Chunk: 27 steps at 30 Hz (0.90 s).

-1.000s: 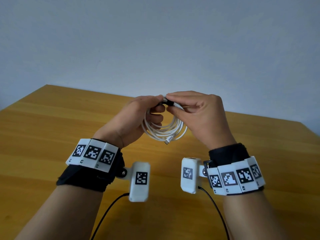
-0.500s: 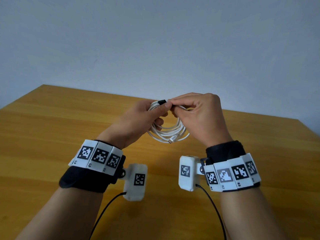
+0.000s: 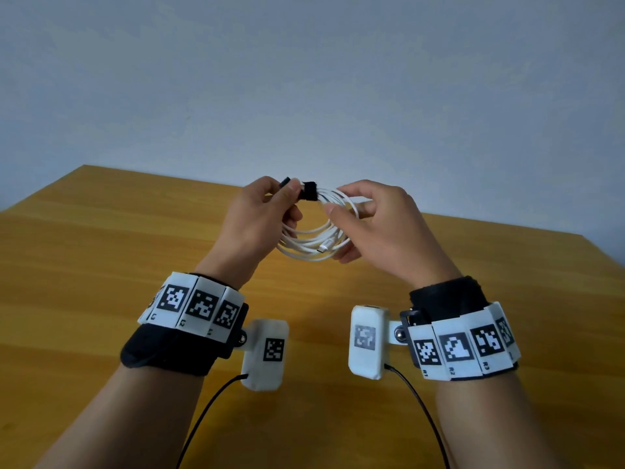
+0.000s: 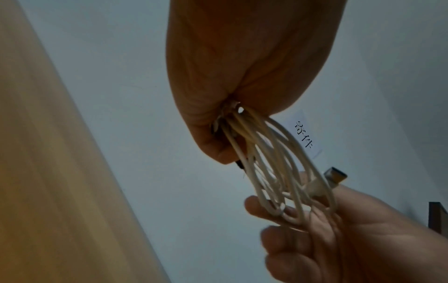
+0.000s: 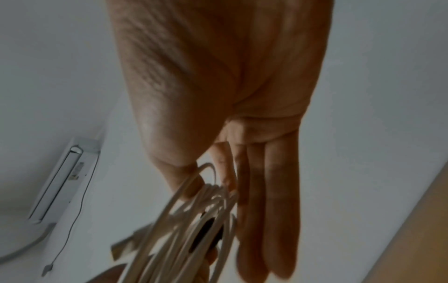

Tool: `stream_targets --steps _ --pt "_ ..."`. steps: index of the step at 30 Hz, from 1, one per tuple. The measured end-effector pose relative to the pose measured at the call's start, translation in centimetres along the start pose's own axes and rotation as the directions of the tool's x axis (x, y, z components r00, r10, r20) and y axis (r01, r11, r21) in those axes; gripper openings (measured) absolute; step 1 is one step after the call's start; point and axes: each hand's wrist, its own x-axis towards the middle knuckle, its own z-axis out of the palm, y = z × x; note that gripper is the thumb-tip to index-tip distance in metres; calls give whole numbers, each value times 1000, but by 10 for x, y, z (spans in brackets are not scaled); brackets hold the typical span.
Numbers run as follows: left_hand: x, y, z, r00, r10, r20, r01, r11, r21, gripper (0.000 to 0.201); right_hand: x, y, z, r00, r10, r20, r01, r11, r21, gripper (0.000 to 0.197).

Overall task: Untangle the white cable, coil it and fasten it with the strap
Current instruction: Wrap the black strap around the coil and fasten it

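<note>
The left hand [image 3: 260, 218] is raised above the table [image 3: 101, 265], fingers curled; thumb and forefinger pinch the black strap [image 3: 308, 191] at the top of the coil, and a loose black end pokes out just left of the thumb; from the left wrist view the same hand [image 4: 242, 76] is closed round the gathered loops, which fan out of the fist toward the other hand; the cable [image 3: 314, 231] is wound into a round coil of several white turns, held in the air between the two hands, clear of the table, with the strap wrapped round its top left part; whether the strap is fully fastened cannot be told; a plug [image 3: 326, 247] lies along the near side of the coil, and the left wrist view shows a metal-tipped plug [image 4: 335, 175] at the coil's right edge; the right hand [image 3: 382, 231] is at the coil's right side, fingers loosely bent, thumb and forefinger on the upper turns, lower fingers under the near loops; from the right wrist view the fingers [image 5: 274, 210] run nearly straight beside the blurred cable [image 5: 189, 229], the thumb touching the turns; how firmly this hand holds them cannot be told.
</note>
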Motion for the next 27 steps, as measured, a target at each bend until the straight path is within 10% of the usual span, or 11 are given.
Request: stream_targets --steps 15,27 --pt "0 -3 9 988 -139 67 145 986 -85 25 10 23 -4 971 132 -201 -121 990 69 15" --pt "0 -28 12 885 -389 257 313 904 293 35 16 58 10 901 433 39 -427 898 -105 17"
